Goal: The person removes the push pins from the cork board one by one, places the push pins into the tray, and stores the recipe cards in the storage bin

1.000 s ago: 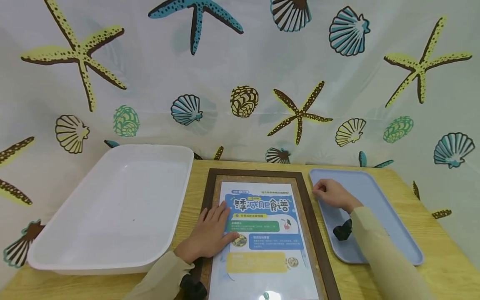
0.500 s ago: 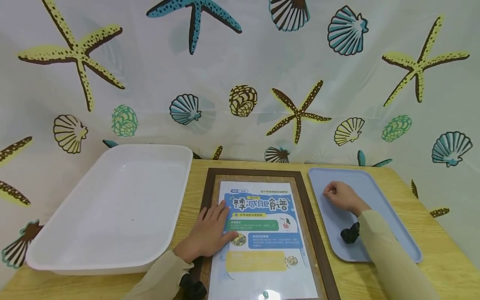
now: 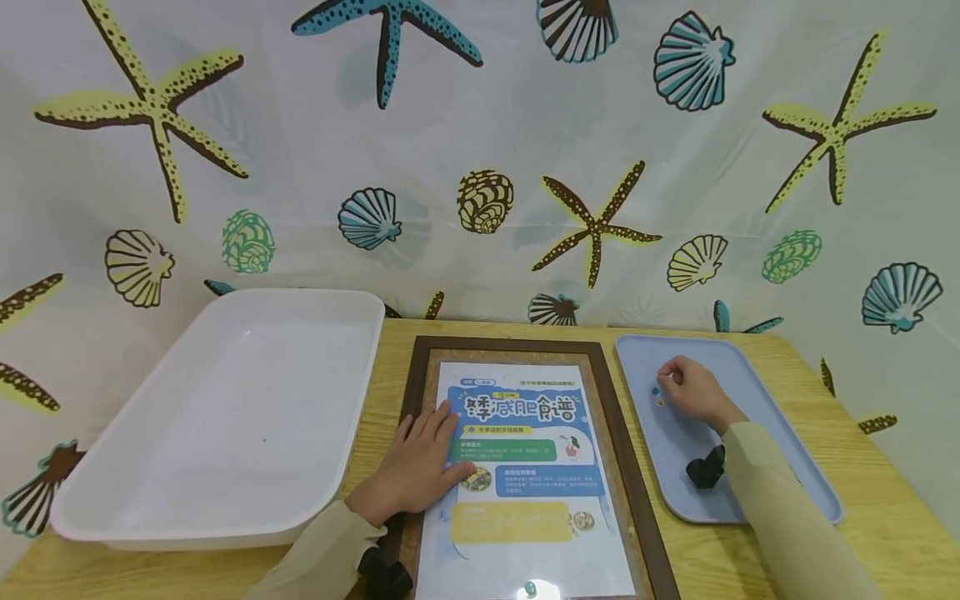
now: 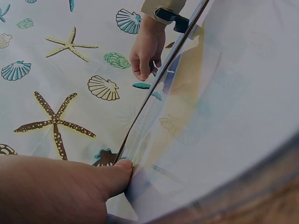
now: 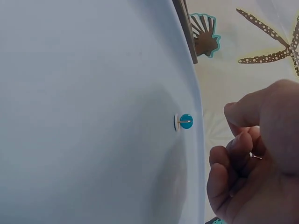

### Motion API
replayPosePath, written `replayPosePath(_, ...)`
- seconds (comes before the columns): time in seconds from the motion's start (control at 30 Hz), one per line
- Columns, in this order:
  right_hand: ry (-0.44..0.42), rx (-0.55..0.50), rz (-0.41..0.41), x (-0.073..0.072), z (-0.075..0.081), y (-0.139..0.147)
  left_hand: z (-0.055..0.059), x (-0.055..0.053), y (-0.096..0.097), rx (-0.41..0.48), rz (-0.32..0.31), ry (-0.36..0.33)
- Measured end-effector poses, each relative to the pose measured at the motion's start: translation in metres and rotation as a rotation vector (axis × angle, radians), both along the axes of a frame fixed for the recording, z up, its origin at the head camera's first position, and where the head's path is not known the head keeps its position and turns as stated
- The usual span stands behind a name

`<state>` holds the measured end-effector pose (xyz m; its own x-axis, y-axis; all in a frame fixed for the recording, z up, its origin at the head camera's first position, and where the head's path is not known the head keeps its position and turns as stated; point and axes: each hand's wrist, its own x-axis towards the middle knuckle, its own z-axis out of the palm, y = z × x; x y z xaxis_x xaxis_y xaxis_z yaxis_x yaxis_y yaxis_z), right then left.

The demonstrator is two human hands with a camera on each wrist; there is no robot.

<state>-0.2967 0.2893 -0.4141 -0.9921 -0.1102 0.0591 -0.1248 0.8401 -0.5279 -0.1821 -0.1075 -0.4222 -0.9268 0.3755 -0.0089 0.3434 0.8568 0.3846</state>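
In the head view my left hand (image 3: 417,467) lies flat with fingers spread across the left edge of a printed sheet (image 3: 517,467) on a brown-framed cork board (image 3: 600,354). Its thumb touches the sheet's edge in the left wrist view. My right hand (image 3: 697,390) is over the blue tray (image 3: 757,467), fingers loosely curled. In the right wrist view, thumb and forefinger are apart and nothing shows between them. Beside them on the tray lies a small teal pushpin (image 5: 186,121) with a gold-coloured pin and a white disc alongside.
A large white basin (image 3: 240,417) stands to the left of the board. Near the sheet's bottom edge is a small green pin (image 3: 530,588). Behind the wooden table (image 3: 397,375) hangs a curtain (image 3: 450,125) printed with shells and starfish.
My right hand has moved right, from the tray's left edge to further over the tray. The teal pushpin now shows beside its fingertips. My left hand has stayed in place.
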Motion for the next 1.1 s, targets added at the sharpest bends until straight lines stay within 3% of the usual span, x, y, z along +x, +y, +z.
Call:
replayPosePath(0.33,0.065,-0.013,0.060,0.003,-0.002,-0.005,0.004,0.001,0.000,0.007,0.003,-0.005)
replayPosePath(0.67,0.010,-0.018,0.047,0.008,-0.004,-0.006,0.002,0.001,0.000,-0.001,0.000,-0.004)
replayPosePath(1.1,0.008,-0.065,0.103,0.016,-0.006,-0.008,0.000,0.000,0.000,-0.008,-0.011,0.001)
